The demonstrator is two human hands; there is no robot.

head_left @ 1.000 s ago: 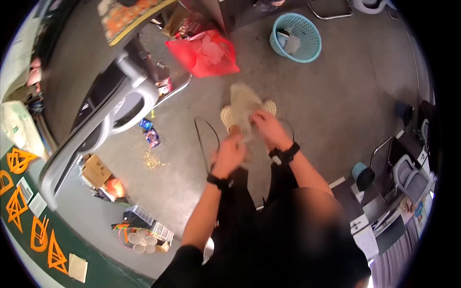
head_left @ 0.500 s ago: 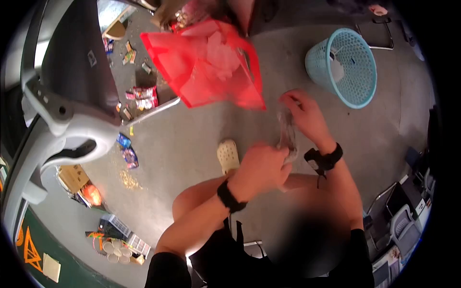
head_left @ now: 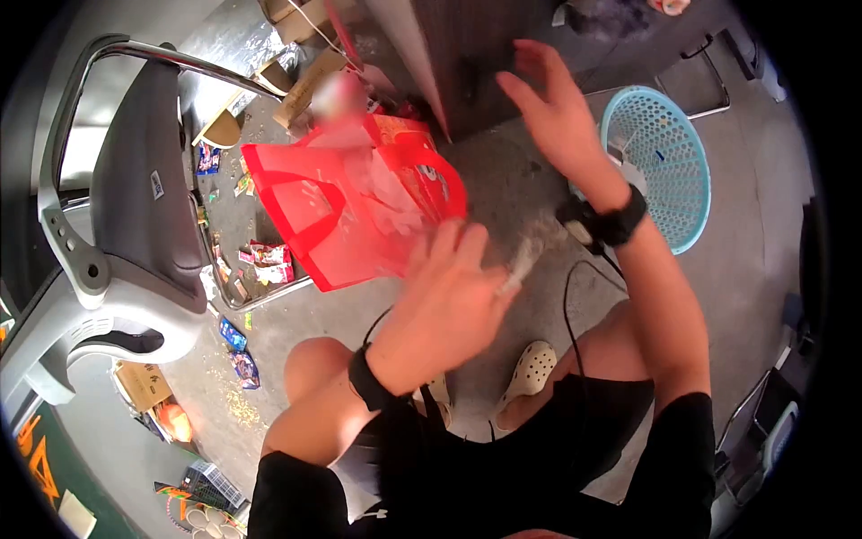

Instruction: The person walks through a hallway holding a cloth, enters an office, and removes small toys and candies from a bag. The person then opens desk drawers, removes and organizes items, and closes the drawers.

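Observation:
My left hand (head_left: 440,301) pinches a crumpled strip of clear plastic film (head_left: 525,260) between thumb and fingers; its outer end is blurred. The other fingers of that hand overlap the lower right of a red see-through bag (head_left: 305,193); whether they touch it I cannot tell. The bag has red handles and holds pale and red packets. My right hand (head_left: 557,117) is raised near a dark cabinet side, fingers apart and nothing in them. Just beside its wrist stands a light blue plastic basket (head_left: 700,171), tilted in view, with something white inside.
A grey chair (head_left: 135,180) stands at the left. Snack packets (head_left: 269,262), blue wrappers (head_left: 241,366) and crumbs (head_left: 242,409) lie on the floor. A dark cabinet (head_left: 449,54) and cardboard boxes (head_left: 310,85) are at the top. A black cable (head_left: 567,314) hangs by my right wrist.
My right hand has let go of the clear plastic and moved up, opening. My left hand has shifted left with the plastic, toward the red bag. The view has shifted too.

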